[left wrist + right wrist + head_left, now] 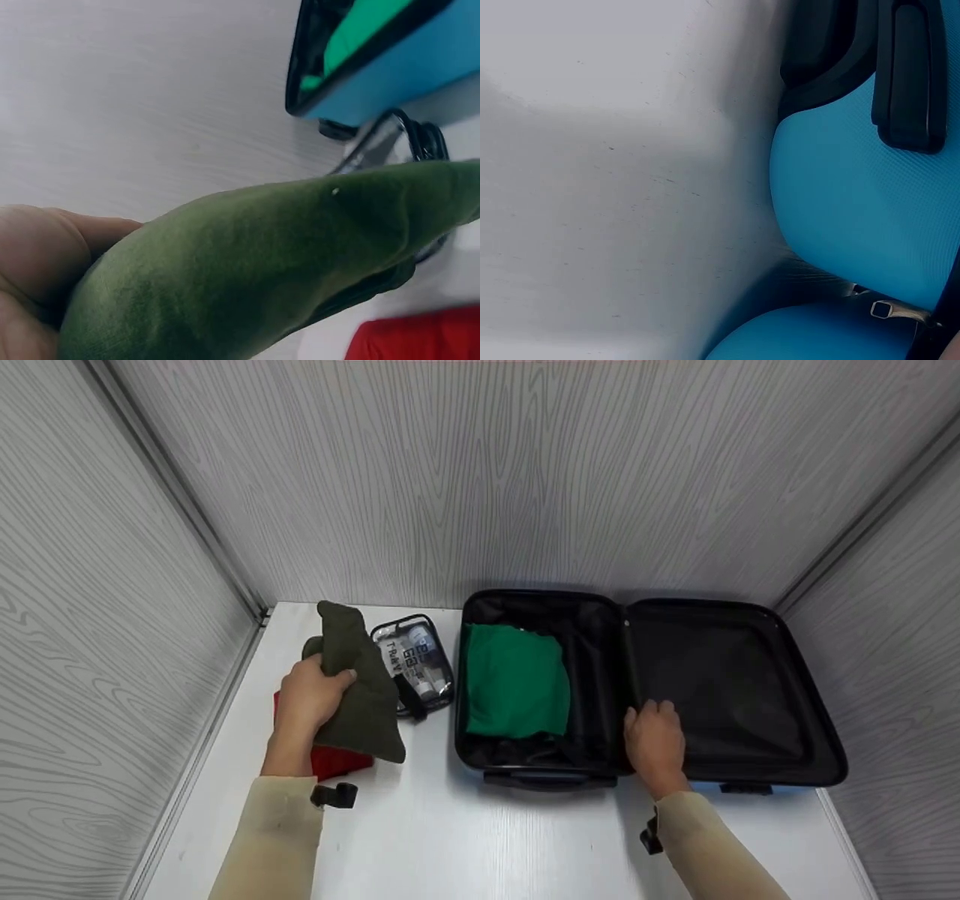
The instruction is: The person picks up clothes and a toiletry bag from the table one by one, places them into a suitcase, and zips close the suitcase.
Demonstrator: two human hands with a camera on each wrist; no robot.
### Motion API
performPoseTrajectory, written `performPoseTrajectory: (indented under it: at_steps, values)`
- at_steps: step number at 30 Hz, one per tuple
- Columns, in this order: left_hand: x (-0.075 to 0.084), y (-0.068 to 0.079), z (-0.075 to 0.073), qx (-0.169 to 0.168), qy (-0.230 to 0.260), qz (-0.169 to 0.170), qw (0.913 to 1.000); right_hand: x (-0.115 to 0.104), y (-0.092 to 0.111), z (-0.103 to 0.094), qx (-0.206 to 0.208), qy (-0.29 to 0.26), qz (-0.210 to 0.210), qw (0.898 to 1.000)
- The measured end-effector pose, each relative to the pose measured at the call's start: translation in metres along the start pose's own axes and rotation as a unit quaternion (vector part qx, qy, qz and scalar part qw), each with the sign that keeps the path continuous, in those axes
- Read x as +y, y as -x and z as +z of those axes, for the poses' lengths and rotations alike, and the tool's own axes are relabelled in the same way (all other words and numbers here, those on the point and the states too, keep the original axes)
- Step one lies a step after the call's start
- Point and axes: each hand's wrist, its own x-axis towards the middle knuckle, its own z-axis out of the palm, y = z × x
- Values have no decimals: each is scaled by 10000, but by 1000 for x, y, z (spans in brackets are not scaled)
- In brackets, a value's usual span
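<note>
My left hand (311,697) grips a folded dark green garment (360,690), thumb on top, and holds it up over the left of the table. In the left wrist view the green cloth (247,262) fills the foreground. Partly hidden below it lies a folded red garment (337,763). To the right stands an opened suitcase (592,682), black inside and blue outside, with a folded bright green garment (517,682) in its left half. My right hand (656,742) holds the suitcase's rim near the hinge, fingers curled over it.
A clear toiletry pouch (416,660) with small bottles and black trim lies between the green garment and the suitcase. The suitcase's right half (712,690) lies flat. A side handle (911,82) faces the front. Grey wood-grain panels (480,472) enclose the white table (480,847).
</note>
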Motion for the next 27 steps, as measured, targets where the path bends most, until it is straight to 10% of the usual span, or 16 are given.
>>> performPoseTrajectory:
  at_steps: [27]
  values:
    - [100,6,46,-57,932,1230,9880,-1,2,-1,73,-146,131,9998]
